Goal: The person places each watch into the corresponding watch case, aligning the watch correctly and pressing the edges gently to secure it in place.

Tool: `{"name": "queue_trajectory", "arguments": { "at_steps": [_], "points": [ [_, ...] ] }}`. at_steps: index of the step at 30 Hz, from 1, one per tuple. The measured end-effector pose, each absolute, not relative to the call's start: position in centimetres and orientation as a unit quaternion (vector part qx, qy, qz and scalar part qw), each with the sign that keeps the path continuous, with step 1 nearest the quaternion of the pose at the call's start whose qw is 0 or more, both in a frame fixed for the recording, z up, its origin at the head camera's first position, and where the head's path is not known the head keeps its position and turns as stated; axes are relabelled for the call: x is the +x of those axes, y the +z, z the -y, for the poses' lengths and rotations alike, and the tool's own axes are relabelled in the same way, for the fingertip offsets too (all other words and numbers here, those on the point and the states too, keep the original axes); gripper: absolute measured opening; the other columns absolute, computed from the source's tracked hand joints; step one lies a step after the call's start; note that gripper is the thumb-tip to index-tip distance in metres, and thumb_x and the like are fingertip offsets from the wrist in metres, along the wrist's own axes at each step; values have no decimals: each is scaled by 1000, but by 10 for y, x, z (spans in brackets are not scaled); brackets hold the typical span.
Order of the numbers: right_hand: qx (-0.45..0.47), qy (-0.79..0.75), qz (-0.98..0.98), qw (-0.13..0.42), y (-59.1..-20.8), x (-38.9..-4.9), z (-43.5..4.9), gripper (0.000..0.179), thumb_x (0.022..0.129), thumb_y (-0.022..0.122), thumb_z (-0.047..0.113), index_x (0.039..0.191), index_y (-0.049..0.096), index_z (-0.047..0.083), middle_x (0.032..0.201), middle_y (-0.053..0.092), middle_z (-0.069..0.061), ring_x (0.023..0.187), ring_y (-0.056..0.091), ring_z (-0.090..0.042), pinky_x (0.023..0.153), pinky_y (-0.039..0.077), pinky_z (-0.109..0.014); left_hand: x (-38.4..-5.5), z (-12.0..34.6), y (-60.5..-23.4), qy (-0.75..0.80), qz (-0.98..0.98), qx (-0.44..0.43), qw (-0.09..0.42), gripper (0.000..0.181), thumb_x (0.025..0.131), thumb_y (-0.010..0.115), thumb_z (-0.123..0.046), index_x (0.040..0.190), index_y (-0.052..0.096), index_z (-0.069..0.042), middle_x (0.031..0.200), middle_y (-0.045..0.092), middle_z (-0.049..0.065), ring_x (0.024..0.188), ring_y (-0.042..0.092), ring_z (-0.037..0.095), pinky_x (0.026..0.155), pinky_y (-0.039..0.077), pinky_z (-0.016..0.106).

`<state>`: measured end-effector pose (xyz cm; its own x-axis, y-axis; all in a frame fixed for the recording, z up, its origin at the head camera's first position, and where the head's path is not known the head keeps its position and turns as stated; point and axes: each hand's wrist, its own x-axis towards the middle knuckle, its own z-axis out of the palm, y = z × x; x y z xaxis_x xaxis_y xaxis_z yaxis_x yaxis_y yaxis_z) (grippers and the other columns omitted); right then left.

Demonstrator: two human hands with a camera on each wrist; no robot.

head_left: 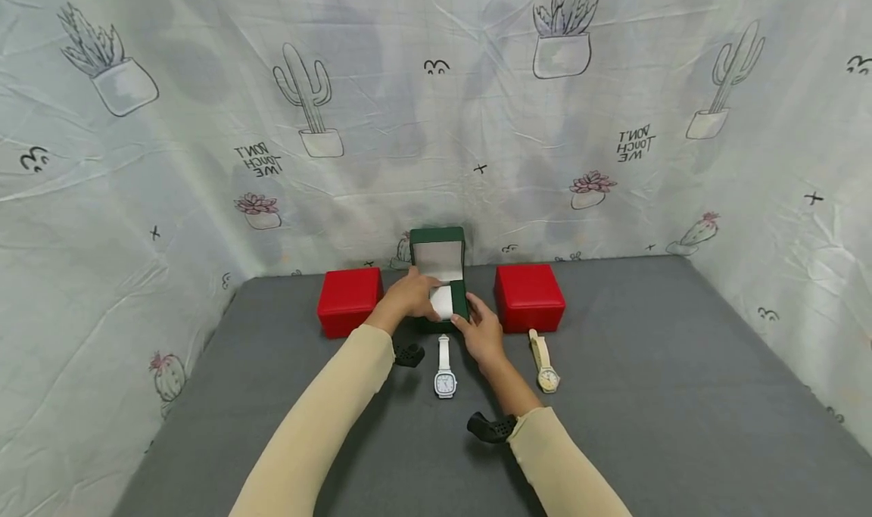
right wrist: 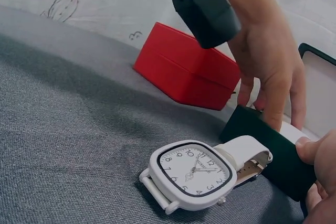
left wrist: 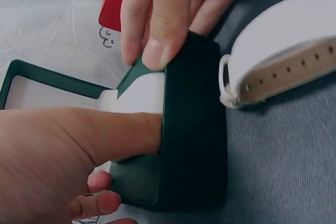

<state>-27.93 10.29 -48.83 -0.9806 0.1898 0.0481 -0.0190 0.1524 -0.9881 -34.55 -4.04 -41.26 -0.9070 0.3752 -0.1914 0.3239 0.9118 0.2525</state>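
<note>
A green watch box [head_left: 437, 235] stands with its lid raised, its inside lined in white. My left hand [head_left: 409, 294] reaches in from the left and pinches the white cushion [head_left: 441, 303]; in the left wrist view its thumb goes down behind the front wall [left wrist: 194, 140]. My right hand [head_left: 484, 335] grips the box's right front corner, its thumb on the upper edge. Just in front of the box lies a white watch [right wrist: 194, 174] with a squarish dial facing up and a white strap. Further right, a cream-strapped watch [head_left: 548, 379] lies on the cloth.
Closed red boxes flank the green one, a left red box [head_left: 350, 301] and a right red box [head_left: 530, 297]. Grey cloth [head_left: 647, 396] covers the table. A patterned white curtain [head_left: 422, 161] hangs close behind the boxes.
</note>
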Motion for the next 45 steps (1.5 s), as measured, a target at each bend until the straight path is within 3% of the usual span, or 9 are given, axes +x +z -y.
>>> {"name": "queue_trajectory", "arguments": {
  "at_steps": [3, 9, 15, 23, 28, 33, 39, 45],
  "points": [
    [-56, 649, 754, 80, -488, -280, -101, 59, 88, 68, 6, 143, 46, 4, 146, 48, -17, 135, 46, -30, 110, 39, -40, -347, 42, -414, 108, -969, 186, 123, 71, 78, 79, -32, 141, 51, -18, 144, 39, 21, 114, 54, 34, 95, 49, 50],
    [-56, 648, 755, 84, -487, -281, -102, 58, 88, 69, 7, 142, 47, 4, 144, 49, -18, 135, 46, -31, 111, 38, -42, -347, 50, -419, 178, -962, 193, 74, 75, 79, 78, -33, 144, 46, -15, 143, 39, 19, 113, 55, 33, 94, 50, 49],
    [-53, 643, 758, 94, -489, -281, -104, 57, 87, 69, 6, 140, 48, 1, 142, 51, -21, 133, 48, -33, 111, 38, -43, -332, 61, -418, 330, -922, 197, 39, 72, 82, 77, -26, 143, 42, -9, 136, 50, 14, 112, 56, 29, 92, 52, 46],
    [-52, 580, 802, 130, -485, -273, -114, 53, 85, 73, 16, 133, 55, 3, 134, 59, -17, 123, 58, -32, 100, 49, -44, -296, 84, -445, 543, -822, 143, 88, 74, 79, 80, -17, 143, 42, -21, 137, 48, 6, 116, 57, 29, 87, 56, 39],
    [-43, 556, 816, 153, -477, -259, -120, 46, 85, 74, 18, 127, 59, 6, 127, 63, -13, 114, 63, -30, 92, 53, -45, -280, 100, -457, 616, -769, 124, 115, 75, 79, 79, -13, 143, 42, -21, 138, 45, 5, 123, 54, 31, 91, 53, 39],
    [27, 527, 842, 112, -474, -242, -125, 41, 83, 76, 18, 120, 63, 7, 117, 66, -11, 105, 64, -25, 90, 54, -42, -267, 109, -462, 649, -738, 127, 133, 74, 80, 78, -12, 144, 41, -21, 138, 43, 6, 124, 53, 29, 92, 53, 33],
    [149, 403, 903, 4, -470, -229, -126, 70, 74, 83, 36, 135, 55, 19, 134, 57, -6, 120, 54, -25, 99, 48, -49, -258, 114, -466, 668, -719, 141, 129, 76, 81, 77, -12, 146, 39, -18, 137, 42, 7, 123, 52, 28, 89, 53, 29],
    [216, 255, 942, -24, -473, -227, -122, 101, 62, 83, 59, 147, 41, 24, 145, 48, -7, 127, 45, -30, 104, 38, -58, -257, 115, -469, 678, -708, 150, 126, 74, 82, 76, -9, 146, 39, -16, 137, 42, 7, 124, 50, 30, 90, 53, 29]
  ]
}}
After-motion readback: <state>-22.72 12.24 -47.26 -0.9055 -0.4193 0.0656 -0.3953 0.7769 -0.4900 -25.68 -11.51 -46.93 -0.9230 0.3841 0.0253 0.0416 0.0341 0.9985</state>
